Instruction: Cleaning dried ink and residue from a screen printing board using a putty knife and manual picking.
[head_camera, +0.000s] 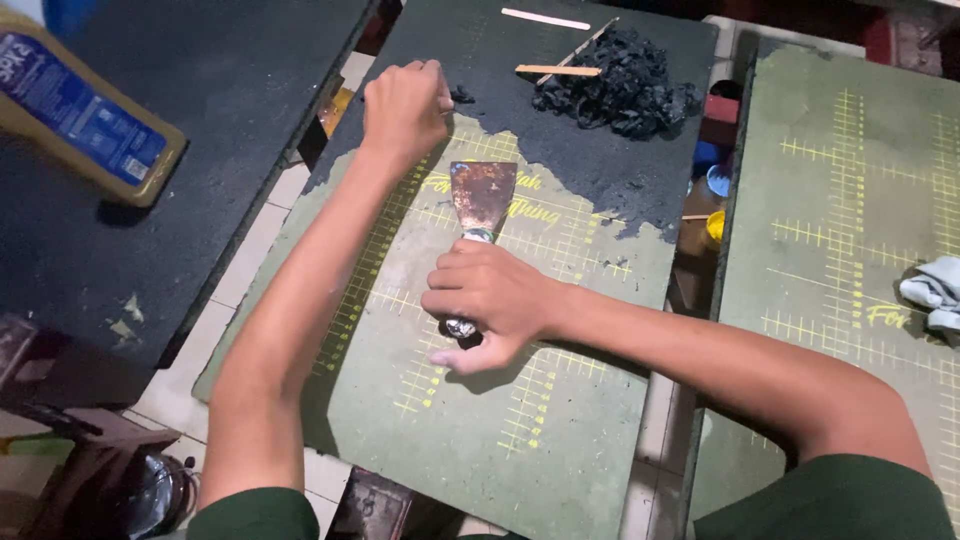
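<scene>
Dim workshop seen from above: pale tiled floor showing in gaps between a black-topped table and green boards marked with yellow grid lines.

I see green cutting mat with yellow grid lines, upper part coated black. Scraper blade rusty brown. Scrapings pile black. Sleeves dark green. Jug yellow, blue label.
</scene>
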